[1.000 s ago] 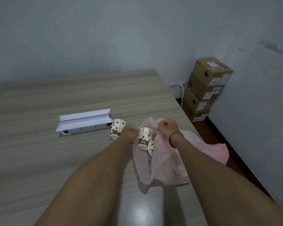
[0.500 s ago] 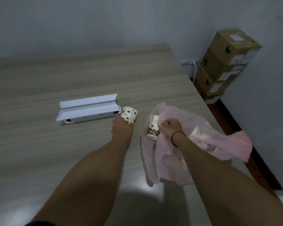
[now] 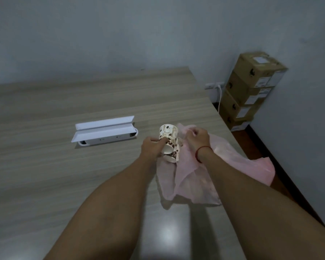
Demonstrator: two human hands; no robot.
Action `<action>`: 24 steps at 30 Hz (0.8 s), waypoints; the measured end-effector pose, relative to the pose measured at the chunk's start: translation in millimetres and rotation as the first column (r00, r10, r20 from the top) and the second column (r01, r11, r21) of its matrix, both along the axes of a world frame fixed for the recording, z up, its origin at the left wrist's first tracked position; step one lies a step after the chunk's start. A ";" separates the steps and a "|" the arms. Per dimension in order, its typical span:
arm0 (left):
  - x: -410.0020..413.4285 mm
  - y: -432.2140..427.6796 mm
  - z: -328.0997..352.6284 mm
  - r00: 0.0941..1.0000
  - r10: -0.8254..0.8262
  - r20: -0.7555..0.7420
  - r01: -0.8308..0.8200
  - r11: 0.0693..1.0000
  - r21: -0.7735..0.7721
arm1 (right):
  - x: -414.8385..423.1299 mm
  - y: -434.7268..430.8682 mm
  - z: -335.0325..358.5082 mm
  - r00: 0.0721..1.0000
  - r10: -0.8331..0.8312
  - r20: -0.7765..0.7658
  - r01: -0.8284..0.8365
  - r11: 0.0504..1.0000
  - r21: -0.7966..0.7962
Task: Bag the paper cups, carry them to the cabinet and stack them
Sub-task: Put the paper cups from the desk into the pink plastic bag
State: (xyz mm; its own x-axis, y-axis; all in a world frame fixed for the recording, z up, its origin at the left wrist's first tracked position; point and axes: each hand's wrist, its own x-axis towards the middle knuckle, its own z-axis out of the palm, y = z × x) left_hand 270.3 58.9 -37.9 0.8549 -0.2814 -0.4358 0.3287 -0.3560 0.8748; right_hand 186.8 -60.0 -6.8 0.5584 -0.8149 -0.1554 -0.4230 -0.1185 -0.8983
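A white paper cup [image 3: 167, 134] with a brown coffee-bean print is in my left hand [image 3: 152, 147], tilted with its mouth pointing away, just left of the pink plastic bag [image 3: 221, 166]. A second printed cup [image 3: 174, 153] lies right below it at the bag's opening, touching the first. My right hand [image 3: 197, 136] pinches the bag's upper edge and holds it up. The bag lies crumpled on the wooden table [image 3: 64, 175] near its right edge; its contents are hidden.
A white table power-socket box [image 3: 104, 134] with its lid flipped open sits to the left of the cups. Stacked cardboard boxes [image 3: 251, 91] stand on the floor against the wall at the right, beside a wall outlet with a white cable [image 3: 219, 96].
My left hand picked up the cup that lay next to the socket box and carried it right to the bag opening. My right hand kept hold of the bag's edge.
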 end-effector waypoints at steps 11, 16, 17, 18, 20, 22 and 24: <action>-70.4 -39.4 55.3 0.867 -0.379 -0.323 0.350 0.925 -0.146 | -57.2 -18.2 67.4 0.977 -0.107 0.183 0.121 0.991 -0.064; -67.2 -50.3 50.1 0.915 -0.326 -0.237 0.318 0.945 -0.070 | -63.6 -23.6 65.4 0.982 -0.089 0.168 0.099 0.994 -0.052; -60.0 -48.7 42.3 0.948 -0.271 -0.169 0.271 0.962 -0.020 | -62.7 -24.0 62.6 0.986 -0.076 0.149 0.084 0.995 -0.048; -52.5 -45.5 34.2 0.973 -0.208 -0.105 0.214 0.975 0.054 | -61.1 -23.9 59.0 0.990 -0.062 0.130 0.068 0.997 -0.041; -37.2 -36.8 13.1 0.991 -0.131 -0.027 0.133 0.962 0.240 | -55.3 -22.4 47.9 0.996 -0.029 0.082 0.029 1.000 0.001; -25.0 -27.1 -8.2 0.993 -0.119 -0.003 0.111 0.922 0.370 | -47.9 -19.8 33.1 1.000 0.005 0.020 -0.006 0.999 0.053; -21.9 -17.2 -17.3 0.992 -0.124 0.000 0.112 0.901 0.420 | -39.4 -15.8 17.9 0.999 0.039 -0.030 -0.036 0.996 0.077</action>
State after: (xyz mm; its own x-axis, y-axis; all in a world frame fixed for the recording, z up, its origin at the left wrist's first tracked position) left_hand 248.4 41.7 -55.2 0.8395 -0.1778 -0.5135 0.2406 -0.7256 0.6447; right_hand 147.3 -75.7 11.1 0.5824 -0.7786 -0.2338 -0.4474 -0.0668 -0.8918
